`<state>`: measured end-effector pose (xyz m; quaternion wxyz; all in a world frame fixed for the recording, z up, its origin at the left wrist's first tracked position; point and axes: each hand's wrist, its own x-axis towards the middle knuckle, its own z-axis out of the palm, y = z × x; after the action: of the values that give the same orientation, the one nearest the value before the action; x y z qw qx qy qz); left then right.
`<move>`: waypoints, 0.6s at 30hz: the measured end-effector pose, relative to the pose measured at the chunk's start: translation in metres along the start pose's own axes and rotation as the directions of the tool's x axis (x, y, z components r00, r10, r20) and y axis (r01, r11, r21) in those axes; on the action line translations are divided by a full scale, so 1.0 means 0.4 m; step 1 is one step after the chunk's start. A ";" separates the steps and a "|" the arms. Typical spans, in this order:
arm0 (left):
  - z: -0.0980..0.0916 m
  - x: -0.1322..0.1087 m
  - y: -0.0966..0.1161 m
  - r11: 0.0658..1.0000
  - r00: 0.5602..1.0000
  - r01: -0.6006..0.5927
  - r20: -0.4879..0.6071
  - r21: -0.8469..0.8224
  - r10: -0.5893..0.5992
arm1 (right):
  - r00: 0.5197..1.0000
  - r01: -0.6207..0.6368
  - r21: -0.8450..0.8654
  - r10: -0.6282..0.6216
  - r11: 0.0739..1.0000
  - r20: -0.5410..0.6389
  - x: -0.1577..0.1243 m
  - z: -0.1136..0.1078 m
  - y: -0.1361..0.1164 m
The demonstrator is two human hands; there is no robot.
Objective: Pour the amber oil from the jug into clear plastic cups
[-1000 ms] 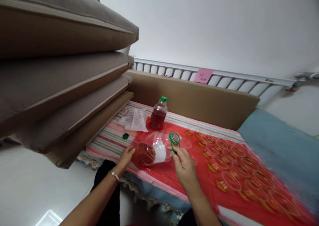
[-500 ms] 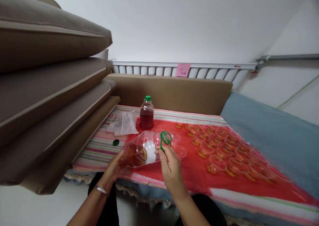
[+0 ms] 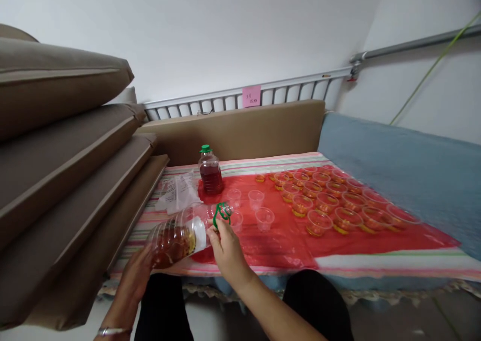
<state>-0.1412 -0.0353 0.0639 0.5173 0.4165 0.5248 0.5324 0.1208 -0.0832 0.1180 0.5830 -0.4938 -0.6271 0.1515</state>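
- Right hand [image 3: 227, 251], lwr ctr of frame: thumb & fingers closed on green handle [image 3: 217, 218] at the bottle's neck.
- Left hand [image 3: 135, 272], lwr left: wrapped round the base end of same bottle, gripping; fingertips mostly hidden. Metal bracelet [image 3: 114, 331] on that wrist, nr bottom edge.
- Tilted bottle [image 3: 171, 240], lwr left to ctr: near horiz., mouth to the right & a bit up, amber liq. pooled in base half, white label [image 3: 199, 233] mid-body.
- Mouth sits right by the nearest of four clear cups [image 3: 265, 220], ctr; gaps btw them.
- Under cups: red sheet [image 3: 270, 248]; bare strip runs from cups to its front edge, so room there. Another bare lane, narrower, btw the four & the filled cups [image 3: 319, 223].
- Filled cups: packed tight, ctr right, rims close or overlapping in view; amber liq. low in them.
- Upright bottle [image 3: 211, 178] w/ green cap, dark red liq., just behind tilted one; plastic bag [image 3: 182, 193] on its left, tight there.
- Striped cloth [image 3: 376, 262] shows past sheet's front edge, lwr right; knees [image 3: 315, 301] close below.
- Outer limits: cushion stack [image 3: 71, 130] left, padded board [image 3: 240, 138] behind, blue cover [image 3: 394, 153] right.
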 end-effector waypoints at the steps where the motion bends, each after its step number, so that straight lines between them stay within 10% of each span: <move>1: -0.006 0.001 -0.004 1.000 1.000 0.005 -0.029 -0.011 -0.005 | 1.000 -0.010 0.009 0.010 1.000 -0.001 0.001 0.006 0.006; 18: -0.015 0.027 -0.004 0.982 0.921 -0.060 -0.389 -0.178 -0.015 | 0.988 -0.152 0.130 0.156 0.980 -0.020 0.005 0.062 0.078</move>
<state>-0.1481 -0.0255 0.0607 0.4334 0.2583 0.5600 0.6572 0.1133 -0.0575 0.0884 0.6095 -0.5049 -0.5669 0.2286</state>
